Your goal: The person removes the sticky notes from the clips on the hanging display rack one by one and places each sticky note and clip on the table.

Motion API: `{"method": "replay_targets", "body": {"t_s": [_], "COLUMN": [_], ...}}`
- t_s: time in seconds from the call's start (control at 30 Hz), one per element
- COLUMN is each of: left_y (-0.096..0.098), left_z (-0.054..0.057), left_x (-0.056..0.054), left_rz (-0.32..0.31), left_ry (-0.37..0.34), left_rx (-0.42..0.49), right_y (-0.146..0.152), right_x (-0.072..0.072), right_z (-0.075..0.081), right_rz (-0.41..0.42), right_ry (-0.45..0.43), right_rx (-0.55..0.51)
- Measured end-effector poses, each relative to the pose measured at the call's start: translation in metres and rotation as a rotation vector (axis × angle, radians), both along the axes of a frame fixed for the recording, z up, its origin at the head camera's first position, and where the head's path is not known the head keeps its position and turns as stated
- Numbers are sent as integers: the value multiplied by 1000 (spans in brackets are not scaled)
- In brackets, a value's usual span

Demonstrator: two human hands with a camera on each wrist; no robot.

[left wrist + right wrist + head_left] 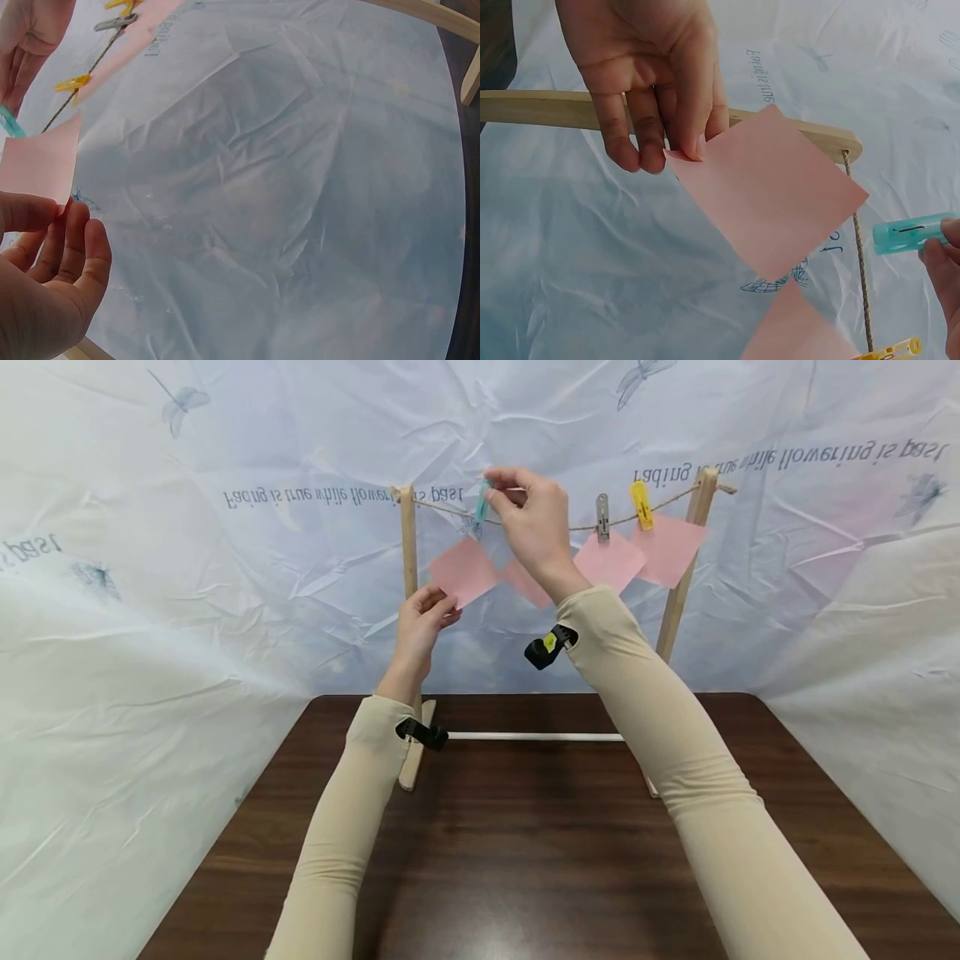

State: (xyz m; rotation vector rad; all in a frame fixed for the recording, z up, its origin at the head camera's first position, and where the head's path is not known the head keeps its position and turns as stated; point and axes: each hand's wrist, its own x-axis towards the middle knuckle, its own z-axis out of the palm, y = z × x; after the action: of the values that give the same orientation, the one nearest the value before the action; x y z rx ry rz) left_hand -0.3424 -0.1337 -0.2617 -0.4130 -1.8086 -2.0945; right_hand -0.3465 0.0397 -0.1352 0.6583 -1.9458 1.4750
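A square pink paper (465, 572) is pinched near one corner between the thumb and fingers of my left hand (422, 625). Up at the twine line (447, 510), my right hand (536, 522) holds a teal clothespin (482, 502) between thumb and fingers. The right wrist view shows this teal clothespin (907, 233) just beside the twine (861, 277), apart from the paper's upper corner. Further right hang three more pink papers, under a grey clothespin (602, 518), a yellow clothespin (641, 506) and another yellow clothespin (73, 82), hidden behind my right hand in the head view.
Two wooden posts, left (408, 539) and right (686, 568), carry the twine. A white bar (532, 737) joins them low down, above the dark wooden table (525, 843). Behind and at both sides hangs a pale printed sheet (315, 577).
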Motion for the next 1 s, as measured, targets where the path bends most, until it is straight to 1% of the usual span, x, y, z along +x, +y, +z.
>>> {"method": "replay_targets", "body": {"t_s": [0.17, 0.4, 0.47, 0.57, 0.7, 0.83, 1.0], "left_y": [0, -1, -3, -7, -11, -12, -21], "left_z": [0, 2, 3, 5, 6, 6, 6], "left_x": [1, 3, 5, 9, 13, 17, 19], "left_rz": [-3, -2, -3, 12, 25, 3, 19], "left_ry": [11, 25, 31, 42, 51, 64, 107], "left_rx": [8, 15, 12, 17, 6, -6, 4], "right_y": [5, 18, 20, 22, 26, 36, 53], "right_x": [4, 12, 13, 14, 20, 30, 39], "right_z": [1, 2, 0, -3, -9, -15, -21], "right_rz": [-2, 41, 49, 72, 85, 63, 41], "right_ry": [25, 8, 11, 14, 12, 27, 37], "right_rx": [-8, -29, -16, 7, 46, 81, 90]}}
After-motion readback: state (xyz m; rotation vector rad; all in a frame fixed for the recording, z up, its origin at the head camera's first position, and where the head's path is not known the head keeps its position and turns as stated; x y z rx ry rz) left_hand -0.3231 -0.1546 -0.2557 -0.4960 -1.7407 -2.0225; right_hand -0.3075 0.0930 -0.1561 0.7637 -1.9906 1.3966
